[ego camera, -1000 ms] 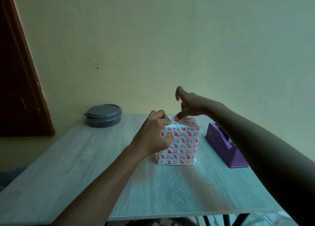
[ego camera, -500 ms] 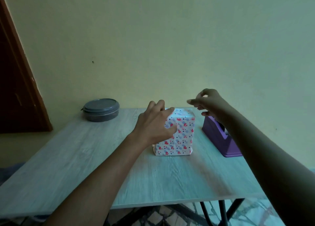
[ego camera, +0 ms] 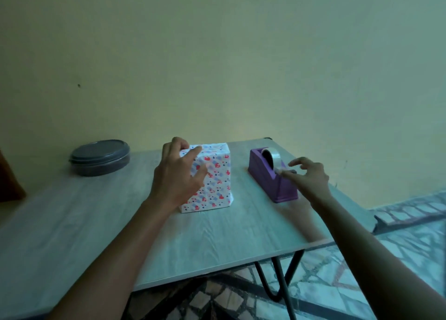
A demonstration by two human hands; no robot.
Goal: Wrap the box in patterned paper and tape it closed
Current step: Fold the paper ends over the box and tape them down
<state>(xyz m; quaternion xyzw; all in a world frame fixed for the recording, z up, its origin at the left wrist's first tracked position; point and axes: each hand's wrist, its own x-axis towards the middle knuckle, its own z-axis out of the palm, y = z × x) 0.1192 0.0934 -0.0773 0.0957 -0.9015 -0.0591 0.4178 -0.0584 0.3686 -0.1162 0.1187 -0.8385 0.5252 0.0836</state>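
Observation:
The box (ego camera: 213, 177), wrapped in white paper with red and blue hearts, stands upright mid-table. My left hand (ego camera: 179, 174) holds it at its upper left corner, fingers curled over the top and thumb on the front face. The purple tape dispenser (ego camera: 272, 177) with a clear tape roll (ego camera: 271, 156) sits to the right of the box. My right hand (ego camera: 307, 177) hovers at the dispenser's near end. Its fingers are spread and arched, and the thumb tip is at the cutter, where the tape end lies. Nothing is pinched between them.
A round grey lidded container (ego camera: 100, 156) stands at the table's back left. The wooden table (ego camera: 217, 242) ends close behind the box at a yellow wall. Its right edge is just beyond the dispenser, with patterned floor below.
My right hand left the top of the box and moved right and down to the tape dispenser. My left hand stayed on the box. The view shifted to the right.

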